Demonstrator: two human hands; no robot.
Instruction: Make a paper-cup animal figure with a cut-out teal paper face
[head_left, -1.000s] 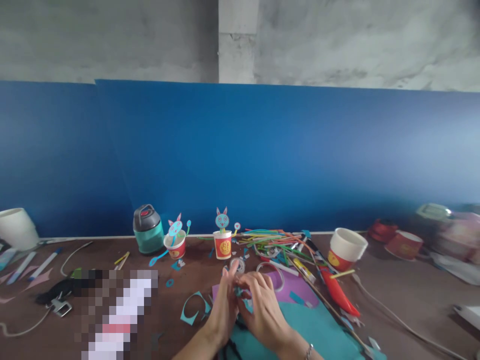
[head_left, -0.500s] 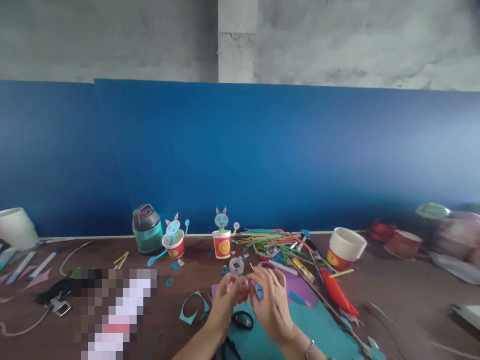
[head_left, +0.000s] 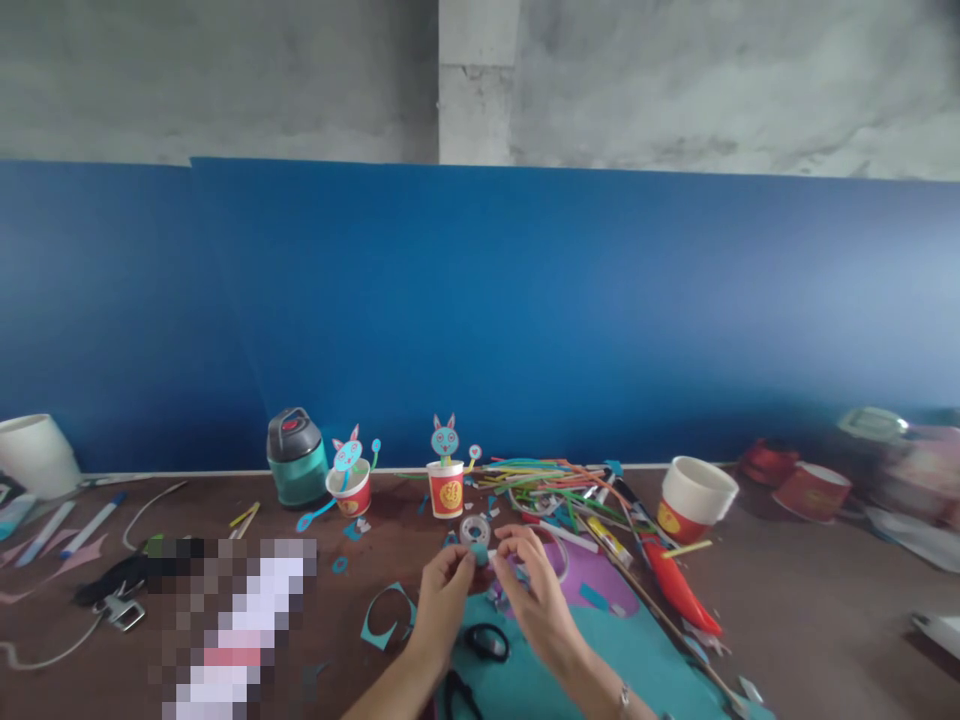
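Observation:
My left hand (head_left: 444, 592) pinches a small teal paper piece (head_left: 479, 553) between thumb and fingertips. Close beside it, my right hand (head_left: 538, 592) has thumb and index finger together at a small white scrap (head_left: 492, 556), its other fingers loosely curled; whether the scrap is tape or paper I cannot tell. Just beyond the fingertips lies a roll of tape (head_left: 475, 528). Below the hands, black-handled scissors (head_left: 487, 642) rest on a teal paper sheet (head_left: 577, 660). A purple sheet (head_left: 592, 570) shows under the teal one.
Two cups with paper cat figures, one tilted (head_left: 351, 492) and one upright (head_left: 446, 492), stand ahead. Coloured sticks (head_left: 555, 480) pile up behind my right hand. A white-and-red cup (head_left: 697, 495), a red pouch-like object (head_left: 679, 590) and a teal-and-grey jar (head_left: 297, 465) stand around.
My fingertips have drawn slightly apart and forward toward the tape roll. The teal paper piece and the white scrap now show between them.

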